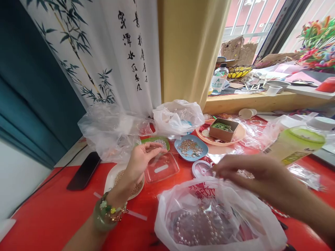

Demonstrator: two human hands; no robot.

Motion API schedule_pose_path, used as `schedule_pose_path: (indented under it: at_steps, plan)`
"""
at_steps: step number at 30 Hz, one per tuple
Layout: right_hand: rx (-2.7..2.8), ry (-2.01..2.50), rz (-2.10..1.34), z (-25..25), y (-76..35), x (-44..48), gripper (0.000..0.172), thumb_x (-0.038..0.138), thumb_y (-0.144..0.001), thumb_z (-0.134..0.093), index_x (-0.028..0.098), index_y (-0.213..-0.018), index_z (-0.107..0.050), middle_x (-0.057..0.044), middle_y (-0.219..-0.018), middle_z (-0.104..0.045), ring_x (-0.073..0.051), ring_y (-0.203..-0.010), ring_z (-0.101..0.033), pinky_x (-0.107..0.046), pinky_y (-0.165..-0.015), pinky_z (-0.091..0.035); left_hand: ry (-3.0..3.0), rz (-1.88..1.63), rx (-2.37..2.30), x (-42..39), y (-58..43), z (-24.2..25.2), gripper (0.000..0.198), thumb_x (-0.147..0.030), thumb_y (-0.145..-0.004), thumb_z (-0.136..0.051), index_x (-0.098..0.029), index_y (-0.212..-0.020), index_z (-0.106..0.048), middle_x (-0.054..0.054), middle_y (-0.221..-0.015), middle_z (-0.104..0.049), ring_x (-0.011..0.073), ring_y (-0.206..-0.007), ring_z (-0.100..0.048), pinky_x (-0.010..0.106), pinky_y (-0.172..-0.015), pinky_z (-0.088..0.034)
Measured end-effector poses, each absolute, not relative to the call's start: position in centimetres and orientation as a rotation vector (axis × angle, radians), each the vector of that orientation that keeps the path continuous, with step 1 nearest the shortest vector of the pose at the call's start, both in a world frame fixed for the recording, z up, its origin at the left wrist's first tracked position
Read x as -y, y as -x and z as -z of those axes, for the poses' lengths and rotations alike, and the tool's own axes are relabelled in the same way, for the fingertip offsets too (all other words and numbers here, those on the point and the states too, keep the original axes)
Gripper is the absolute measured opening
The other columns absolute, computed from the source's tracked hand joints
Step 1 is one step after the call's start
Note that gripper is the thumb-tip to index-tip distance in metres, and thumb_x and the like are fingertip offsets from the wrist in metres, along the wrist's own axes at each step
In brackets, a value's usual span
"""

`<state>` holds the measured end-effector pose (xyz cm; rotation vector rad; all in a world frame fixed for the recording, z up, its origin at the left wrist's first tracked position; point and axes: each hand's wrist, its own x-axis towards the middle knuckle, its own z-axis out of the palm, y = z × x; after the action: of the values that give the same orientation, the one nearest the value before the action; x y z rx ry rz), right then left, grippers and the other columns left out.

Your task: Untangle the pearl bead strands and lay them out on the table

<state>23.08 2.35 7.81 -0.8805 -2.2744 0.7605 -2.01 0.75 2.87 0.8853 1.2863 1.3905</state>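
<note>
My left hand (142, 160), with a green bangle and a bead bracelet (112, 211) at its wrist, is raised over a clear plastic lid (167, 170) and a green dish (149, 140) of pale beads. Its thumb and fingertips are pinched together; what they hold is too small to make out. My right hand (243, 170) is also pinched, just right of a white spool (202, 169) and above an open plastic bag (172, 202). Nothing I can name shows in its fingers. Pearl-like bead strands (199, 226) lie in the bag.
A blue dish (180, 153) of gold beads and a cream dish (108, 177) of small beads stand near the lid. Behind are a peach plate (239, 134) with a brown box (222, 129) and plastic bags (178, 118). A phone (85, 170) lies left, a green-topped canister (295, 144) right.
</note>
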Motion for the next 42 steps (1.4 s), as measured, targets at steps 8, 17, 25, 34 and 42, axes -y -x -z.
schedule_pose_path:
  at_steps: [8, 17, 25, 34, 42]
  plan:
    - [2.981, 0.649, -0.123, -2.4, -23.0, -0.4, 0.029, 0.028, -0.086, -0.049, 0.018, -0.061, -0.06, -0.002, -0.058, -0.06, -0.014, -0.052, -0.056, -0.027, -0.046, -0.035, -0.87, -1.477, -1.247, -0.8, 3.3, -3.8, 0.021, -0.018, -0.065, -0.071, -0.011, -0.082, -0.062, 0.005, -0.076, -0.072, 0.0118, -0.067, -0.066, 0.019, -0.065, -0.052]
    - [2.851, 0.506, -0.254, -6.0, -23.8, -0.8, 0.032, 0.038, -0.089, -0.039, 0.019, -0.102, -0.062, -0.003, -0.068, -0.065, -0.014, -0.058, -0.058, -0.027, -0.052, -0.043, -0.833, -1.402, -1.186, -0.7, 4.2, -3.8, 0.019, -0.017, -0.066, -0.07, -0.013, -0.084, -0.063, 0.004, -0.076, -0.071, 0.0132, -0.069, -0.066, 0.019, -0.062, -0.052]
    - [2.894, 0.933, -0.022, -2.6, -26.0, -8.8, 0.029, 0.006, -0.076, -0.047, 0.021, -0.09, -0.068, -0.006, -0.084, -0.067, -0.019, -0.074, -0.063, -0.028, -0.058, -0.044, -0.795, -1.222, -1.05, -0.4, 1.8, -2.8, 0.022, -0.028, -0.079, -0.058, -0.016, -0.098, -0.055, 0.01, -0.086, -0.07, 0.0206, -0.073, -0.068, 0.028, -0.061, -0.054]
    - [2.839, 1.009, -0.066, -2.0, -26.4, -10.0, 0.015, 0.017, -0.079, -0.048, 0.018, -0.076, -0.063, -0.007, -0.082, -0.065, -0.019, -0.075, -0.06, -0.03, -0.062, -0.044, -0.743, -1.025, -1.068, -0.2, 0.1, -2.1, 0.025, -0.02, -0.067, -0.069, -0.012, -0.09, -0.063, 0.011, -0.088, -0.07, 0.0185, -0.076, -0.066, 0.026, -0.067, -0.051]
    - [2.336, 1.224, -0.263, -8.1, -27.3, -8.4, 0.02, 0.04, -0.079, -0.053, 0.022, -0.074, -0.059, -0.002, -0.065, -0.06, -0.012, -0.055, -0.052, -0.027, -0.051, -0.04, -0.709, -1.048, -1.102, -0.4, -0.4, -0.6, 0.02, -0.02, -0.061, -0.073, -0.009, -0.077, -0.068, 0.01, -0.073, -0.072, 0.0166, -0.066, -0.067, 0.021, -0.06, -0.049]
